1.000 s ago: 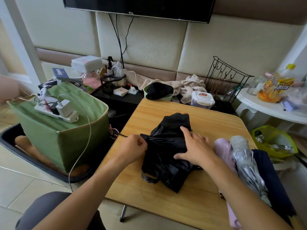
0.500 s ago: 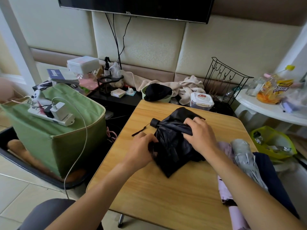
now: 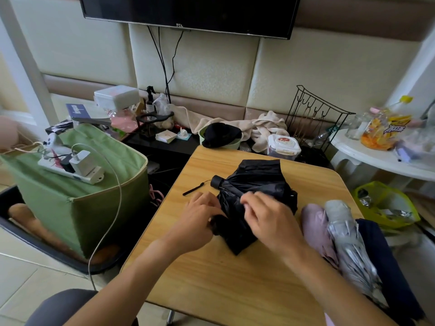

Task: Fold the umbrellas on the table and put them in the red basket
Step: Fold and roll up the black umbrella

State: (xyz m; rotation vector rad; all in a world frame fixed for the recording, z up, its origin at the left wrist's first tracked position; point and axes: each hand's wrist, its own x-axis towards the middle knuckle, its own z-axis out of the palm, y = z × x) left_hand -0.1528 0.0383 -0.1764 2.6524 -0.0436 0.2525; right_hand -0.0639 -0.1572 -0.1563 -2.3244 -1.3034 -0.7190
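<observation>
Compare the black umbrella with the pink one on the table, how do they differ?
The black umbrella lies mid-table with its fabric loose and bunched; the pink umbrella lies at the table's right edge, wrapped narrower. Both hands, left hand and right hand, work the black one; neither touches the pink one. Both are collapsed and lie on the wooden table.

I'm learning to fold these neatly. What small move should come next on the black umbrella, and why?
Probably wind the loose canopy tighter: the black umbrella lies bunched on the table, with the left hand gripping one end and the right hand pinching its fabric.
</observation>
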